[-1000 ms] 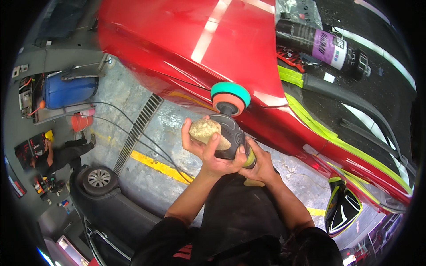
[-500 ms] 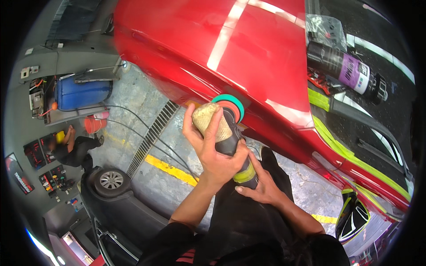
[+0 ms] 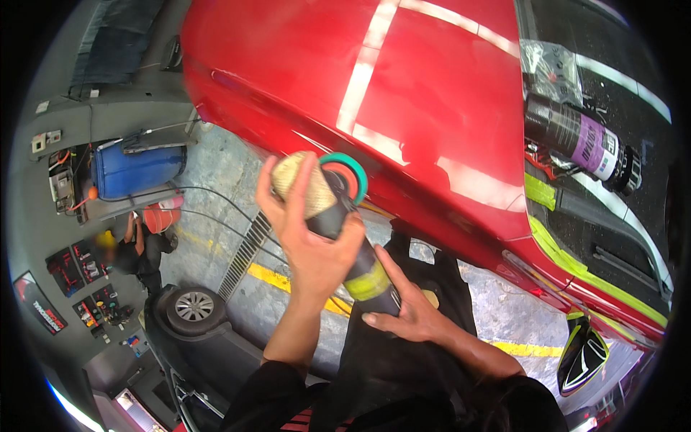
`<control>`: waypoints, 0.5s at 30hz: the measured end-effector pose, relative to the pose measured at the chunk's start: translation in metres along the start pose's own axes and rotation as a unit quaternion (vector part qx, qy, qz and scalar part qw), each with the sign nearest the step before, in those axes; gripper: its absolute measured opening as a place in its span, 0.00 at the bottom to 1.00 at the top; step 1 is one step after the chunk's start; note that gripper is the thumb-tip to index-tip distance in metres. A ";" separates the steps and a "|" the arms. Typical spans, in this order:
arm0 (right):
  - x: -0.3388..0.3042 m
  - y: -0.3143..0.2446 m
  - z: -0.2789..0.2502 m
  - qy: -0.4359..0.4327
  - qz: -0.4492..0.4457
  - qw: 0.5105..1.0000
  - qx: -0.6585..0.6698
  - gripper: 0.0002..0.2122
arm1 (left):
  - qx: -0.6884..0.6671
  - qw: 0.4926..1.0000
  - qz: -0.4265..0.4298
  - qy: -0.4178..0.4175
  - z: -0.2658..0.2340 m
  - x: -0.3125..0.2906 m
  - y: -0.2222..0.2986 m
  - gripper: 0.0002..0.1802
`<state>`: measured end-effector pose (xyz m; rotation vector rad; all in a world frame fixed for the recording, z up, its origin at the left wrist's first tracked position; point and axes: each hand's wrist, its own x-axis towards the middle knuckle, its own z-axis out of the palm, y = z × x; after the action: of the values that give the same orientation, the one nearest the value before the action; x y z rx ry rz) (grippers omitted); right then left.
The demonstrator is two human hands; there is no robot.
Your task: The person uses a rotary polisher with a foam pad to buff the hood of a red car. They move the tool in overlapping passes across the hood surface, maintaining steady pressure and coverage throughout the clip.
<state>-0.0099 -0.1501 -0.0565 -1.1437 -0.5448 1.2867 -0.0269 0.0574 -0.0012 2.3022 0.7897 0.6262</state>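
Both my hands hold a handheld polisher (image 3: 338,219), dark with a yellow band round its body. My left hand (image 3: 306,245) wraps over its head, where a beige textured cover sits under the fingers. Lower down, my right hand (image 3: 414,309) grips the rear end of the body. A polishing pad (image 3: 351,175), orange with a green rim, faces the side of a red car (image 3: 432,108). From this angle I cannot tell whether the pad touches the paint.
A purple-labelled bottle (image 3: 579,137) and a clear plastic bag (image 3: 553,68) lie by the windshield, edged with lime tape (image 3: 558,245). Cables cross the floor near a drain grate (image 3: 245,255). A person (image 3: 144,252) crouches at left, near a blue barrel (image 3: 137,167) and dark car (image 3: 237,360).
The polisher and both hands have shifted left, my left hand the most. The pad has moved left along the car's side. The crouching person's arms have shifted.
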 end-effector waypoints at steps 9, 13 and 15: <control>0.080 -0.008 0.015 -0.009 -0.040 0.999 0.018 0.51 | 0.031 0.999 -0.002 0.025 -0.022 0.059 -0.038 0.43; 0.117 -0.021 0.031 0.009 -0.051 0.998 0.044 0.50 | 0.030 0.999 -0.010 0.019 -0.037 0.092 -0.058 0.41; 0.126 -0.026 0.036 0.013 -0.051 0.998 0.032 0.50 | 0.008 0.999 -0.028 0.012 -0.043 0.099 -0.063 0.41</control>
<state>0.0041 -0.0177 -0.0526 -1.0640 -0.5320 1.1914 -0.0058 0.1801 0.0087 2.2830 0.8714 0.6257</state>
